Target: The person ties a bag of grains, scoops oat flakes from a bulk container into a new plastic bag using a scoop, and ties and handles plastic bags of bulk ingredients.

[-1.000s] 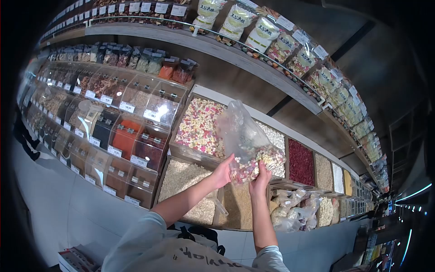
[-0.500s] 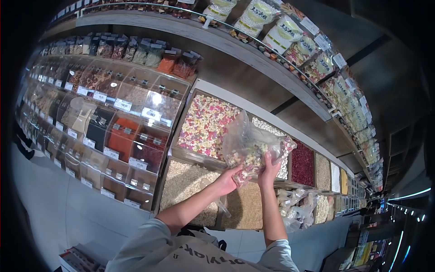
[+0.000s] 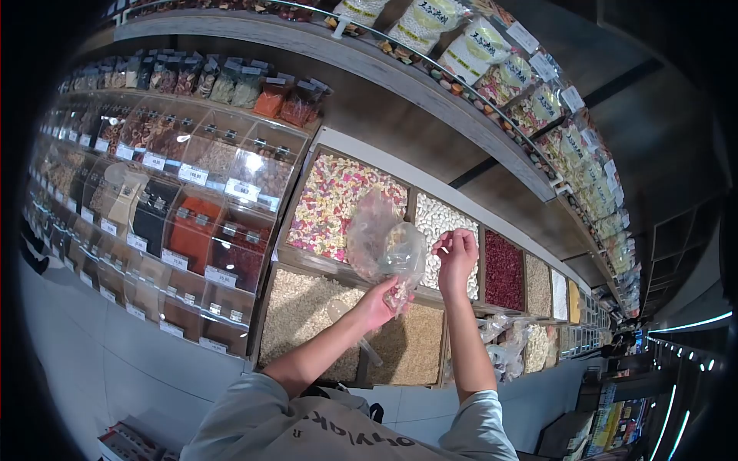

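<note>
My left hand (image 3: 378, 306) is closed on the lower end of a crumpled clear plastic bag (image 3: 403, 250). Pink and pale pieces show through near the grip. The bag's loose upper part spreads over a bin of small pink, yellow and white pieces (image 3: 327, 203). To the right, my right hand (image 3: 457, 253) is apart from the bag, its fingers curled together above a bin of white beans (image 3: 442, 219). Anything between those fingertips is too small to make out.
Nearer me are bins of pale flakes (image 3: 300, 311) and tan grain (image 3: 411, 346), with a clear scoop (image 3: 369, 351) beside my left forearm. Dark red beans (image 3: 503, 269) fill a bin on the right. Clear dispensers (image 3: 246, 169) stand left; a shelf (image 3: 430, 84) with bags overhangs.
My right hand has let go of the bag and moved slightly up and away from it. The bag, held by my left hand alone, has collapsed and shifted left.
</note>
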`<state>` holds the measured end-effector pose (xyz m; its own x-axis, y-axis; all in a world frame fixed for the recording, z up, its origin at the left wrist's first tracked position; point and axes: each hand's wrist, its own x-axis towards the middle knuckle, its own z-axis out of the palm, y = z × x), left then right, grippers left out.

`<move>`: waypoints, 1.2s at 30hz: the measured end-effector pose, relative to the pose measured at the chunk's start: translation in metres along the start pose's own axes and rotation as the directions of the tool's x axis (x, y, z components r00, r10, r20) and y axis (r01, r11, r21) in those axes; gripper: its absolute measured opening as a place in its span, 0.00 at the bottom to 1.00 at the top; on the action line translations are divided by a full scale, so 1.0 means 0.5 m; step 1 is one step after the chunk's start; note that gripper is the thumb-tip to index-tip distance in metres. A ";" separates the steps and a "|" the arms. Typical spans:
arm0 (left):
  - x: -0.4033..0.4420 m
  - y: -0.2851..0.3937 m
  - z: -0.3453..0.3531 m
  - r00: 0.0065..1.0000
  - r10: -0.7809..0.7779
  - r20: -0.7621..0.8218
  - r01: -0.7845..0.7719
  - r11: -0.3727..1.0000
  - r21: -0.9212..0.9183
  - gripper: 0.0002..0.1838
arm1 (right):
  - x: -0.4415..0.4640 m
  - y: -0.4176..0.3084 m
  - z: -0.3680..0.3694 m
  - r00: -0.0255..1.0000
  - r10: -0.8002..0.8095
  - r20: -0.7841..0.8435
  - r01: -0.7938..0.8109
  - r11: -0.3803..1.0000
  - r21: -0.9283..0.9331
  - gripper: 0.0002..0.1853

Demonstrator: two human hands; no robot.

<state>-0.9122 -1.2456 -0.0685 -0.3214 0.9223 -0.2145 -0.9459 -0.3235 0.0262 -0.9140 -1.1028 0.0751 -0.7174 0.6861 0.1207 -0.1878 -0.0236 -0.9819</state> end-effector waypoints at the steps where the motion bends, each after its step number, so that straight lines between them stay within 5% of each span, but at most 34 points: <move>1: 0.006 0.002 -0.008 1.000 -0.003 0.005 0.003 1.000 -0.008 0.19 | 0.000 0.001 0.003 0.999 0.041 -0.008 -0.041 0.999 0.009 0.07; 3: 0.015 0.003 -0.024 1.000 -0.006 0.011 0.006 1.000 -0.020 0.20 | 0.002 0.009 0.013 0.995 0.097 -0.010 -0.097 0.994 -0.048 0.08; 5: 0.016 0.006 -0.033 1.000 -0.011 0.007 0.011 1.000 -0.012 0.19 | 0.019 0.031 0.015 0.972 0.231 0.042 -0.186 0.868 -0.461 0.11; 9: 0.009 0.003 -0.040 0.999 -0.011 -0.053 0.012 1.000 0.016 0.19 | 0.073 0.074 0.027 0.875 0.463 0.144 -0.246 0.680 -0.691 0.18; 11: -0.001 0.000 -0.036 0.992 -0.008 -0.123 0.014 0.999 0.048 0.18 | 0.105 0.100 0.046 0.894 0.438 0.100 -0.232 0.640 -0.732 0.25; 14: -0.002 -0.006 -0.055 0.988 -0.008 -0.156 0.022 0.996 0.092 0.18 | 0.127 0.124 0.074 0.911 0.353 0.211 0.129 0.239 -0.962 0.34; 18: -0.011 -0.011 -0.072 0.988 0.009 -0.153 0.006 0.995 0.102 0.15 | 0.128 0.163 0.080 0.852 0.442 0.279 0.156 0.294 -0.943 0.27; 20: -0.013 -0.010 -0.077 0.991 -0.032 -0.132 0.046 0.993 0.107 0.13 | 0.174 0.273 0.010 0.728 0.411 0.548 0.280 0.552 -0.786 0.18; 23: -0.010 -0.012 -0.076 0.998 -0.032 -0.062 0.036 0.998 0.060 0.12 | 0.157 0.144 0.051 0.816 0.416 0.401 0.216 0.423 -0.880 0.11; 26: -0.030 -0.015 -0.017 0.995 -0.027 -0.093 0.025 1.000 -0.017 0.10 | 0.144 0.025 0.067 0.887 0.190 0.420 0.292 0.473 -0.831 0.12; 36: -0.019 -0.013 0.043 0.999 -0.037 0.030 0.041 0.984 -0.171 0.16 | 0.109 -0.182 0.090 0.935 -0.131 0.330 0.354 0.396 -0.847 0.10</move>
<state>-0.9040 -1.2477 -0.0458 -0.2879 0.9395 -0.1856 -0.9367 -0.3166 -0.1495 -0.9662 -1.0959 0.1777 -0.8676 0.4045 0.2892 0.2397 0.8498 -0.4694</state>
